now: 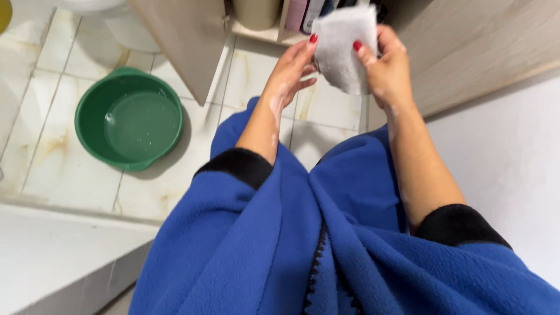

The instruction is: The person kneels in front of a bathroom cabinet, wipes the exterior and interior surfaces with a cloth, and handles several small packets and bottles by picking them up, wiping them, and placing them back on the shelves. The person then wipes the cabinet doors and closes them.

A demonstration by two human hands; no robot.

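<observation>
At the far left we see a pale tiled floor [64, 169] with a round green plastic basin [129, 119] standing on it, a thin film of water lying in its bottom, well apart from our hands. Just right of the basin a light wood cabinet door [186, 41] hangs open, and behind it a low shelf [259, 32] holds a beige container [256, 11] and some upright bottles that are too cropped to tell apart. Moving toward the middle, our left hand [289, 73] rises from a blue fleece sleeve [233, 233] with a black cuff; its thumb, red-nailed, pinches the left edge of a white cloth [344, 49] while the other fingers spread loosely beneath it. The cloth hangs in the air in front of the cabinet, stretched between both hands. Our right hand [388, 70] grips the cloth's right side, thumb on the front and fingers curled closed behind. Both forearms show pale streaks that look like soap or moisture. We judge the cloth is being opened out or folded; the next handling would call for keeping both pinches firm so it stays taut. At the far right a wood panel [484, 46] meets a plain white wall [507, 163].
</observation>
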